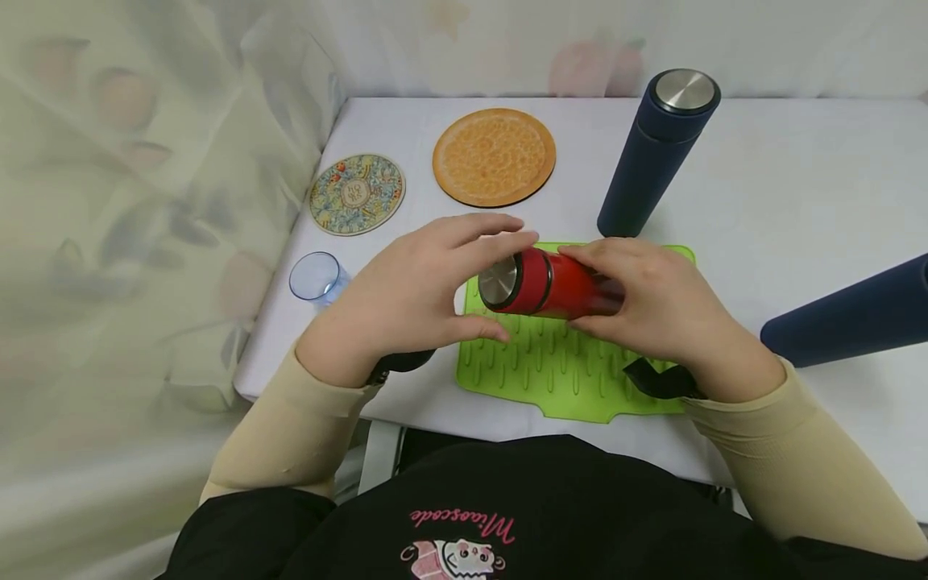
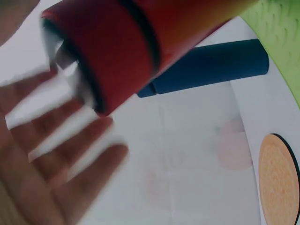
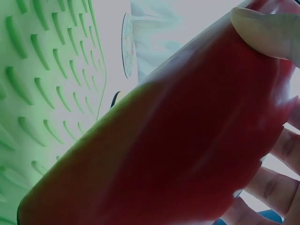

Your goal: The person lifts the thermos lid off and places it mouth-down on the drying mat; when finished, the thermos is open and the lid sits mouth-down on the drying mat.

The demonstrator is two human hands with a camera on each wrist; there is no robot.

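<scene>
A red thermos flask (image 1: 573,286) with a steel-topped lid is held tilted over the green ridged mat (image 1: 522,366), its lid end pointing left. My right hand (image 1: 645,294) grips its body, thumb on one side and fingers on the other, as the right wrist view also shows. Close to the lid, my left hand (image 1: 428,282) has its fingers spread and reaching around that end. In the left wrist view the fingers (image 2: 89,180) are extended beside the lid's rim, with nothing held between them.
Behind the mat stands a dark blue flask (image 1: 656,153); another dark blue flask (image 1: 848,314) is at the right edge. An orange round mat (image 1: 495,157) and a patterned round coaster (image 1: 358,195) lie at the back left. A blue-tinted glass (image 1: 316,278) stands beside my left forearm.
</scene>
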